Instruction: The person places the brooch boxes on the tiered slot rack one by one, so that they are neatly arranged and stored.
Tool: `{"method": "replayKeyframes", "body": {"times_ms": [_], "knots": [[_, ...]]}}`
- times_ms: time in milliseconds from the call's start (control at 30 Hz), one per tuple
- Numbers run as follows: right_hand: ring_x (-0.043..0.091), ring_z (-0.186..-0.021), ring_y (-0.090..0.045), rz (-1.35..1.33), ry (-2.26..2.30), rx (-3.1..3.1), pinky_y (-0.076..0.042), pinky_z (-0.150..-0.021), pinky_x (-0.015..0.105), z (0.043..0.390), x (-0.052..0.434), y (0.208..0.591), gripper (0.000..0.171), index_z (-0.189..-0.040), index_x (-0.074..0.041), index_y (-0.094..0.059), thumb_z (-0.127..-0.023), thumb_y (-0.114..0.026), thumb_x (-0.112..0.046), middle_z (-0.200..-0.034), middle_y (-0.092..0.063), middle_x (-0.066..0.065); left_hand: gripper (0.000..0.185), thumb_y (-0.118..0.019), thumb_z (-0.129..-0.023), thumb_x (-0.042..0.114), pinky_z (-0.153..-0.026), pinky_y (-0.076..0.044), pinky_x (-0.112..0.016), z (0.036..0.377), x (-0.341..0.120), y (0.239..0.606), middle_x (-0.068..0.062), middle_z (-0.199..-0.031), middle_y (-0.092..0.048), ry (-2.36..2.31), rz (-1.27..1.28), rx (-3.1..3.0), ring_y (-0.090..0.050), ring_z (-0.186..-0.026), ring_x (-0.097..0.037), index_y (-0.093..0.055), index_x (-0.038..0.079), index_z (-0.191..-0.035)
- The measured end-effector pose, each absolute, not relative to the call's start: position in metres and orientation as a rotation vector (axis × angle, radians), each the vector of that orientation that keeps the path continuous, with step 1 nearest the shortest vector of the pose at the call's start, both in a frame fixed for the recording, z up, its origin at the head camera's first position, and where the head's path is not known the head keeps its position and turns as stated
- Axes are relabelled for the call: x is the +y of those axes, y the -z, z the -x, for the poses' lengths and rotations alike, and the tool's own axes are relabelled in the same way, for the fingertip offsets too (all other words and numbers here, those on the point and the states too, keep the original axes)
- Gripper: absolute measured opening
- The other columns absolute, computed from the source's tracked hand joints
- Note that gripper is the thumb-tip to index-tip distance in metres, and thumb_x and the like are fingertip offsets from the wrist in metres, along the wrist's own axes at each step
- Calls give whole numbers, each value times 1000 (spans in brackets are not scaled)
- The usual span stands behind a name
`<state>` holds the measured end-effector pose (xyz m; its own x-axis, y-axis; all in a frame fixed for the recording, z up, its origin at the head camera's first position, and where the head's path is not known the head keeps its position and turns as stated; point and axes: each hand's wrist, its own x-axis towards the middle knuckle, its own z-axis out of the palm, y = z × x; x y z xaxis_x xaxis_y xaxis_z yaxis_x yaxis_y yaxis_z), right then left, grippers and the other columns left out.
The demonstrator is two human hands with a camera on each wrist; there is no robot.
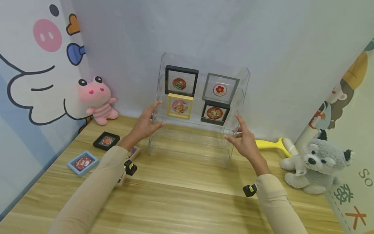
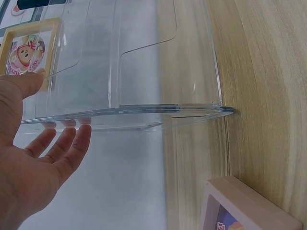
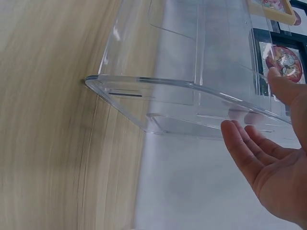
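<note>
A clear tiered display stand (image 1: 187, 144) stands upright on the table with small picture frames on its upper tiers. A black frame (image 1: 181, 67) and a grey frame (image 1: 221, 75) sit above a yellow frame (image 1: 180, 116) and another black frame (image 1: 215, 122). My left hand (image 1: 145, 123) is at the stand's left side, thumb in front and fingers close along the outer face of the side panel (image 2: 144, 109). My right hand (image 1: 244, 139) mirrors it at the right side, fingertips right by that side panel (image 3: 187, 85). Both hands have their fingers spread and loosely extended.
On the left lie a black frame (image 1: 106, 140), a blue frame (image 1: 83, 163) and a pinkish frame (image 2: 249, 203), partly hidden by my left arm. A pink plush (image 1: 97, 100) sits behind them. To the right are a yellow-handled object (image 1: 270, 144) and a grey plush dog (image 1: 317, 165).
</note>
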<state>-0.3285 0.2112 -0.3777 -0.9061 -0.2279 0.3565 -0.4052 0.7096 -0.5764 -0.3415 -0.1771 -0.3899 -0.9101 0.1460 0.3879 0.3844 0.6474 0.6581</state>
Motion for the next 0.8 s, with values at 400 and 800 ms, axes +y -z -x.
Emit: {"method": "replayKeyframes", "body": {"times_ms": [400,800], "knots": [[36,-90,-63,-498,-1002,-2642,-51,-73,50,330,212,380,81,-147,-28,-15,-85,-67,-28,-104,-57,21,82,-70,-82,22,-80,-46,-50,343,-181,385,-23,-127,-39,1147,524,-2585,-51,-99,-36,-19,30,-146],[35,-93,-62,-446,-975,-2673,-50,-74,51,329,210,379,80,-146,-35,-13,-85,-65,-34,-107,-58,19,87,-69,-83,21,-84,-48,-52,334,-206,375,-25,-131,-44,1220,634,-2675,-54,-108,-42,-12,34,-148]]}}
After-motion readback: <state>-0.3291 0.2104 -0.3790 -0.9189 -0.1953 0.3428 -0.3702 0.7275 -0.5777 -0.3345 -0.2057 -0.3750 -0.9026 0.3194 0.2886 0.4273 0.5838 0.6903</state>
